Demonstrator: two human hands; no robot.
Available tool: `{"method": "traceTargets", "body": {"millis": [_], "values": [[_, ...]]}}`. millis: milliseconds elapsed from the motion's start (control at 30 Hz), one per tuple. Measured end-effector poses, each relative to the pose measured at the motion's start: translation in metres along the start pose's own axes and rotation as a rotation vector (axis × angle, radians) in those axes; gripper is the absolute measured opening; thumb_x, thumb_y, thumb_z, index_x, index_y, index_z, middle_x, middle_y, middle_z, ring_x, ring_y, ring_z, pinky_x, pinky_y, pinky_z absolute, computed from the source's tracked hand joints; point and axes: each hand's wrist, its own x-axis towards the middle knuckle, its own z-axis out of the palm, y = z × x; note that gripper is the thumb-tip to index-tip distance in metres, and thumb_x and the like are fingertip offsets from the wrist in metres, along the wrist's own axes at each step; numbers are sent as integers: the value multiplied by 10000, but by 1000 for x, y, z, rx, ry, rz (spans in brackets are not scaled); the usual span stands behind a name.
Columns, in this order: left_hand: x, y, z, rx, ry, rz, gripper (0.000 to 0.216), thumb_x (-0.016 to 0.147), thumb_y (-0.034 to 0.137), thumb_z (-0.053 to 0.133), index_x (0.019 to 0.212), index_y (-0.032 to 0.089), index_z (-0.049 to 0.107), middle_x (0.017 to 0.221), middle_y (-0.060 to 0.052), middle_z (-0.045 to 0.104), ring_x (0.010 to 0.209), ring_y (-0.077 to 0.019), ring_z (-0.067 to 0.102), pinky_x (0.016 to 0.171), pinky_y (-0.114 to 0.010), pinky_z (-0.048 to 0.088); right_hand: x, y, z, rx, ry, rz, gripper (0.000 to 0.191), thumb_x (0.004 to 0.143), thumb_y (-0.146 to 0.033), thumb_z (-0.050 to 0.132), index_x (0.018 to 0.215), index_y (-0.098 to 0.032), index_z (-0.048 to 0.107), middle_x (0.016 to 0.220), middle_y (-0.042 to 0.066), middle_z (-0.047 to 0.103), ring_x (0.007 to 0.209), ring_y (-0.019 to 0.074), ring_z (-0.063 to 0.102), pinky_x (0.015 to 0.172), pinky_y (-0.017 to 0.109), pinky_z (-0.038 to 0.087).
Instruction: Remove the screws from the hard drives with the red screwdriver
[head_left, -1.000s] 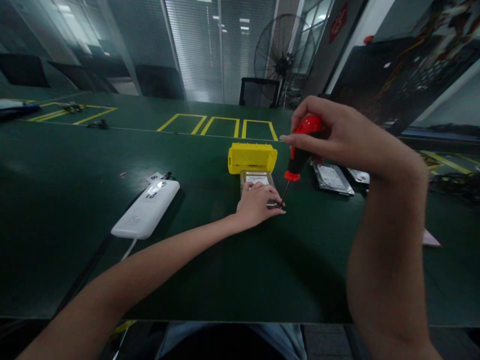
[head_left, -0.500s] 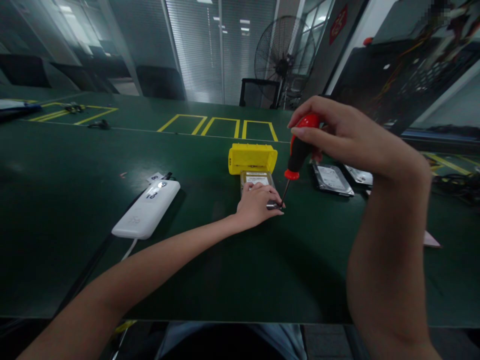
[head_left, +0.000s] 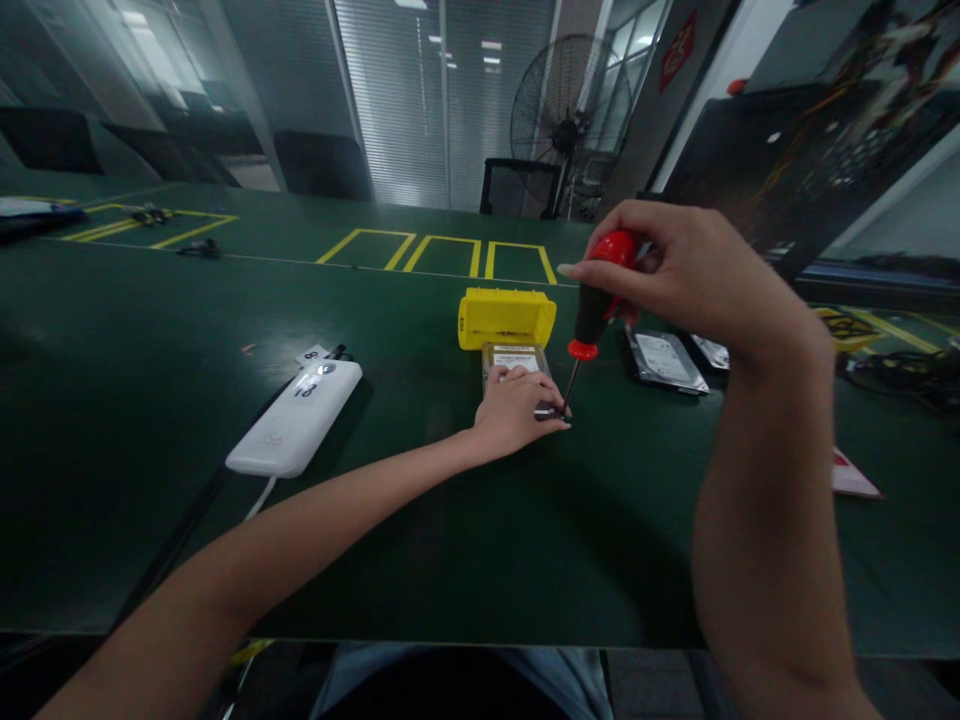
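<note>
My left hand [head_left: 514,412] is pressed over a hard drive [head_left: 516,357], its fingers closed around the drive's near part. The drive's white label shows past my fingers, while much of its body is hidden. My right hand [head_left: 671,260] grips the handle of a red and black screwdriver [head_left: 591,312] from above. The screwdriver slants slightly, its tip down at the drive's near right corner, beside my left fingertips. Whether the tip sits in a screw cannot be made out. Just behind the drive stands a yellow plastic bin [head_left: 507,318], its open side facing me.
Another hard drive [head_left: 665,360] lies right of the screwdriver, with a partly hidden drive [head_left: 712,352] beside it. A white power bank [head_left: 296,420] with a cable lies to the left. Dark cables [head_left: 911,375] sit at far right. Yellow tape rectangles [head_left: 442,240] mark the green table [head_left: 420,560].
My right hand has shifted its grip on the screwdriver handle, and my right wrist and forearm have moved a little left. My left hand stays on the hard drive.
</note>
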Motion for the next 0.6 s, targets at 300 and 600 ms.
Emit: {"method": "traceTargets", "body": {"millis": [300, 600], "values": [[0, 1, -1, -8, 9, 2, 179, 794, 441, 663, 875, 284, 694, 1048, 53, 653, 1005, -211, 514, 866, -396, 245, 0, 0, 0, -68, 52, 15, 345, 789, -572, 564, 805, -229, 597, 684, 59, 571, 700, 244, 571, 619, 382, 425], [0, 2, -2, 10, -20, 0, 197, 808, 451, 642, 907, 286, 687, 1071, 53, 644, 1020, -213, 507, 865, -394, 252, 0, 4, 2, -53, 56, 4, 372, 807, -606, 504, 808, -240, 566, 737, 82, 570, 781, 266, 544, 705, 416, 409]]}}
